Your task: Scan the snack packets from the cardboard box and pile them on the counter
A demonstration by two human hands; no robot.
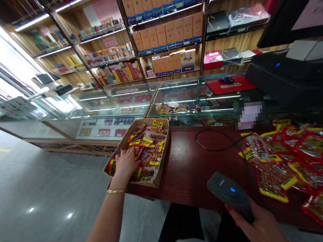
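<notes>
Your right hand (260, 224) grips the scanner (229, 191) by its handle, freeing your left hand (126, 163) to reach among packets (153, 149) in the box (164, 154), its grasp unclear.

Dark computer mouse (226, 80) on a red mat (243, 86), orange boxes (170, 34) on lit shelves (167, 14) behind a glass counter (113, 99).

We see a shiny red-brown surface (187, 168) with an open box (155, 182) on the left, a messy pile of packets (303, 156) on the right, and a black cord (235, 143) looping between them.
</notes>
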